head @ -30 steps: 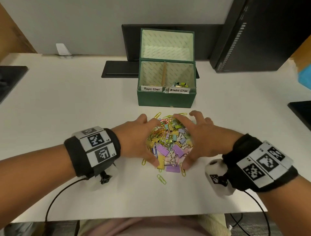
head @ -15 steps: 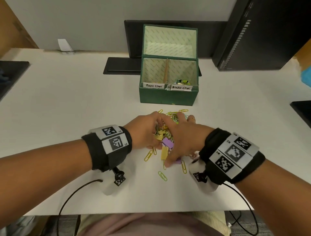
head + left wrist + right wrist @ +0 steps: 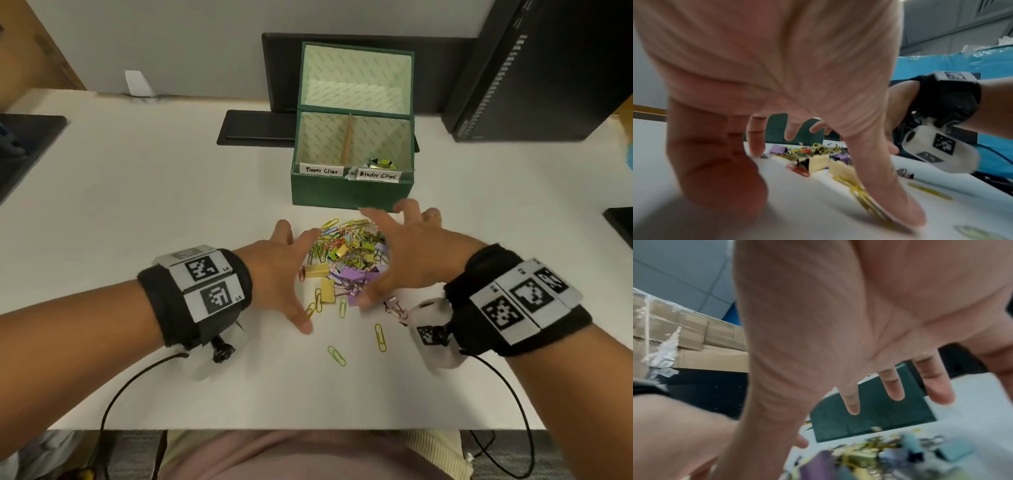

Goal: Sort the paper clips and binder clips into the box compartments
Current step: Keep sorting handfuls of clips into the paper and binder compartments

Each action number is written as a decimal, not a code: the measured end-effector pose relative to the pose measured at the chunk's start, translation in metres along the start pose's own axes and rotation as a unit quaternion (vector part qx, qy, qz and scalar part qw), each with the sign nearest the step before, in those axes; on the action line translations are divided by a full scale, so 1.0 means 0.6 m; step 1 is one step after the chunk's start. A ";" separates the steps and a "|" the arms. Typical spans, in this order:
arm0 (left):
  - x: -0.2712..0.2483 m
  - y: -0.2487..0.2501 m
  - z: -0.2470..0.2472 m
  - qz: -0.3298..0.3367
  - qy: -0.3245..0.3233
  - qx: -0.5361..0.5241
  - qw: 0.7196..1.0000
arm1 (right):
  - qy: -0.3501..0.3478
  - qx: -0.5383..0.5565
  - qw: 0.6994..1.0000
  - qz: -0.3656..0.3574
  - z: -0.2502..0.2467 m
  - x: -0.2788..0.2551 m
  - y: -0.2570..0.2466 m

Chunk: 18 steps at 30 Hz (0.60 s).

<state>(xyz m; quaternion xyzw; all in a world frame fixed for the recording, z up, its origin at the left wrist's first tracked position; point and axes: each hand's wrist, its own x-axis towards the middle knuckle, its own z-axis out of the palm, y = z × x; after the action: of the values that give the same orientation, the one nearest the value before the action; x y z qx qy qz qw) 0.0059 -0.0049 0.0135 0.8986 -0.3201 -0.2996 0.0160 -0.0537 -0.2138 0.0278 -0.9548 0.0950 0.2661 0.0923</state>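
Head view: hands (image 3: 346, 270) flank pile (image 3: 346, 255) before box (image 3: 352, 192).

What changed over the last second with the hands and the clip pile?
Both hands, closed in over the pile half a second ago, have spread apart: the left hand and right hand now flank it with fingers splayed, holding nothing. The pile is looser, with more paper clips strewn toward the near edge. The green box stayed put, some binder clips in its right compartment.

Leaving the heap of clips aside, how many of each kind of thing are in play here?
Green box: 1
Labels on it: 2
Hands, left hand and right hand: 2
Wrist bands: 2
Total: 7
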 end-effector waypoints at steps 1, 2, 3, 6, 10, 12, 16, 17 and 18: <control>0.004 0.002 0.000 0.000 -0.003 0.010 1.000 | -0.012 -0.005 1.000 0.011 -0.001 0.002 0.005; 0.009 0.005 -0.002 0.000 -0.001 0.010 1.000 | -0.029 -0.009 0.999 0.019 0.000 0.005 0.008; 0.014 0.008 -0.005 0.002 0.003 0.005 1.000 | -0.043 -0.011 0.999 0.021 0.001 0.007 0.008; 0.032 0.018 -0.015 0.020 0.025 -0.016 0.999 | -0.058 -0.004 0.998 0.003 0.006 0.010 -0.010; 0.050 0.035 -0.015 0.055 0.071 -0.053 0.995 | -0.020 0.001 1.000 -0.021 0.029 0.013 -0.048; 0.056 0.037 -0.012 0.060 0.096 -0.098 0.989 | 0.012 0.021 0.999 -0.026 0.038 0.016 -0.057; 0.064 0.027 -0.002 0.050 0.124 -0.213 0.968 | 0.035 0.077 0.996 -0.031 0.039 0.023 -0.059; 0.066 0.024 0.000 0.056 0.117 -0.250 0.959 | 0.039 0.093 0.994 -0.030 0.039 0.026 -0.058; 0.065 0.022 0.002 0.064 0.104 -0.298 0.947 | 0.044 0.107 0.993 -0.031 0.038 0.030 -0.058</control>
<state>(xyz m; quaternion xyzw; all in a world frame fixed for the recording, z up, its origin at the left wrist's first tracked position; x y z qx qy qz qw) 0.0218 -0.0381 -0.0051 0.8568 -0.2694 -0.2847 0.3351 -0.0420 -0.1774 0.0034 -0.9528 0.0968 0.2091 0.1975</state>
